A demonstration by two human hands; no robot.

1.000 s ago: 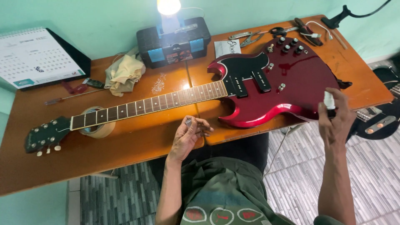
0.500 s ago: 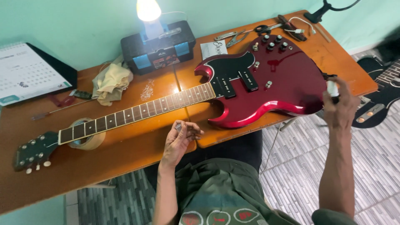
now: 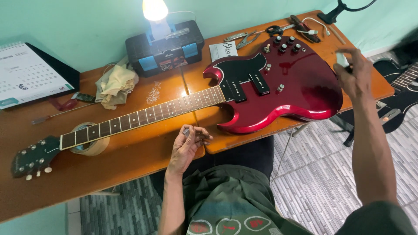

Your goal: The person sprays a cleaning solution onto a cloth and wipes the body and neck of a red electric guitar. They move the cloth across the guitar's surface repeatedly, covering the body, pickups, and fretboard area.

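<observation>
A: Far left on the wooden counter (image 3: pixel 130 161), a calendar (image 3: pixel 26 74) stands against the wall; the headstock (image 3: pixel 32 157) of a red guitar (image 3: pixel 278 87) lies in front of it, the neck resting on a tape roll (image 3: pixel 89 146).

B: And mid-frame?

A: A rag (image 3: pixel 114 85), a black-and-blue toolbox (image 3: pixel 165 45) with a lit lamp (image 3: pixel 155 9) on it. Below the neck, at the counter's edge, the left hand (image 3: pixel 187 146) is curled, pinching a small metal part (image 3: pixel 186 131) at the fingertips (too small to identify).

B: The right side?

A: The guitar body lies flat, pliers (image 3: pixel 244 39) and scissors (image 3: pixel 278 29) behind it. The right hand (image 3: pixel 355 76) is raised over the body's lower end, fingers closed around a small pale object (image 3: pixel 342 58), blurred. A black guitar (image 3: pixel 400 98) stands beyond the counter.
</observation>
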